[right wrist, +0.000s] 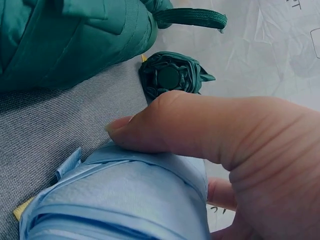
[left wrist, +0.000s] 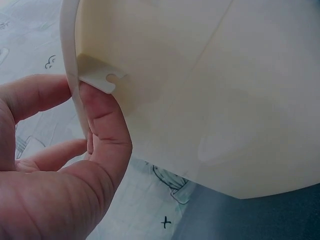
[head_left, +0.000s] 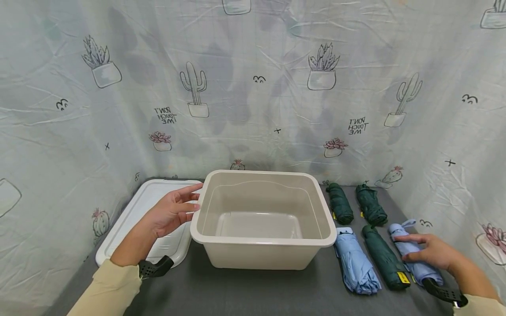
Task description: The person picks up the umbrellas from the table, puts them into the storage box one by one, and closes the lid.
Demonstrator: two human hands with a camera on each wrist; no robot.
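Observation:
A beige plastic storage box stands at the middle of the table, its inside bare. My left hand pinches the box's left rim; in the left wrist view the thumb lies under the rim and fingers lie on its other side. At the right, my right hand grips a folded light blue umbrella lying on the table. The right wrist view has the thumb on one side of this umbrella and fingers partly hidden on the other side.
A second folded blue umbrella lies right of the box, beside a dark green one. Two more green umbrellas lie behind them. Left of the box is a white lid. A printed curtain surrounds the grey table.

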